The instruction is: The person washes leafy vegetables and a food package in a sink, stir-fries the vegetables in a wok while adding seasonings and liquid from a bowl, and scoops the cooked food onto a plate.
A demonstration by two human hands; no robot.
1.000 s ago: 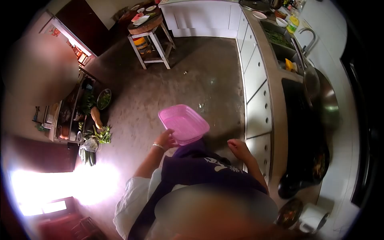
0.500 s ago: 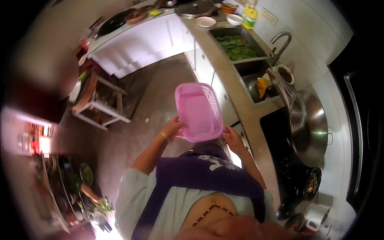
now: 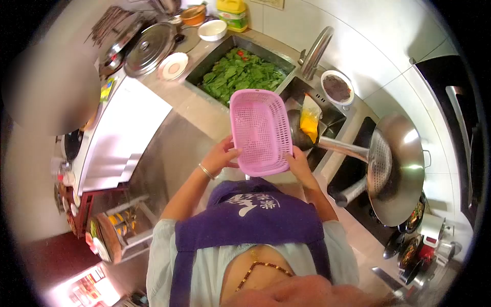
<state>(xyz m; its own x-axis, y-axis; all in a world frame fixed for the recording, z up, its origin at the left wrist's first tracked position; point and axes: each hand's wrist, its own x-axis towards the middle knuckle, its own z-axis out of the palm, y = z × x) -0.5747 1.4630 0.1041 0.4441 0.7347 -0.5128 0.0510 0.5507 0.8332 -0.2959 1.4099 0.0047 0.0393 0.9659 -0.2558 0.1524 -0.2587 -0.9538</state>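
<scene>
Between both hands I hold a pink plastic basket [image 3: 258,130] with slotted walls, its open top facing me; nothing lies in it. My left hand [image 3: 225,153] grips its left side near the bottom corner. On the lower right side, my right hand [image 3: 299,162] has its fingers closed around the rim. Just beyond the basket is a sink basin full of green leafy vegetables [image 3: 240,74], with a bit of red among them. The neighbouring basin holds a yellow and white item [image 3: 310,120] that I cannot name, partly beside a dark rounded vessel.
A faucet [image 3: 317,53] rises behind the sink, with a bowl of dark contents [image 3: 337,88] beside it. A large wok [image 3: 396,171] with a perforated ladle [image 3: 379,158] stands at right, handles jutting left. Pot lid [image 3: 149,50] and white bowl [image 3: 212,30] sit on the counter.
My body has turned right toward the counter, bringing the basket from over the floor to the sink's front edge. Both hands keep their hold on it.
</scene>
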